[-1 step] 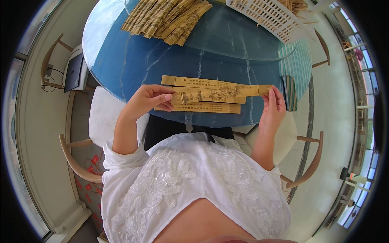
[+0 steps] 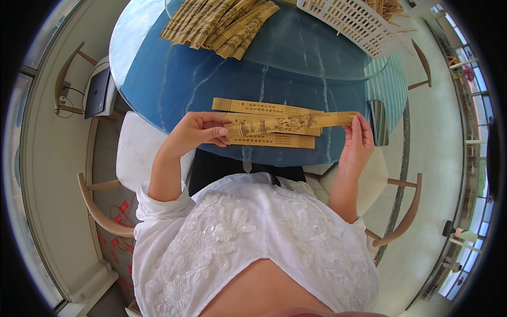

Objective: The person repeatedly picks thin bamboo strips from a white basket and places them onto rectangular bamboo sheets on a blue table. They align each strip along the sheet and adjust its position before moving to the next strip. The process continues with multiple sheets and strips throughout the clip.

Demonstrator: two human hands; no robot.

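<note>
A long tan paper sleeve (image 2: 280,124) printed with dark pictures is stretched between my two hands above the near edge of the table. At its left end, my left hand (image 2: 208,128) is closed on it, thumb on top. The right end is pinched between the thumb and fingers of my right hand (image 2: 357,134). Beneath it, flat on the tabletop, lie a few similar paper sleeves (image 2: 259,105) with dark printed writing, partly covered by the held one.
On the blue marbled table (image 2: 222,79), a pile of printed tan sleeves (image 2: 216,24) lies at the far left. A white slotted basket (image 2: 351,24) and thin wooden sticks (image 2: 384,7) are at the far right. A striped case (image 2: 378,122) lies near the right edge; a laptop (image 2: 97,92) rests on a left chair.
</note>
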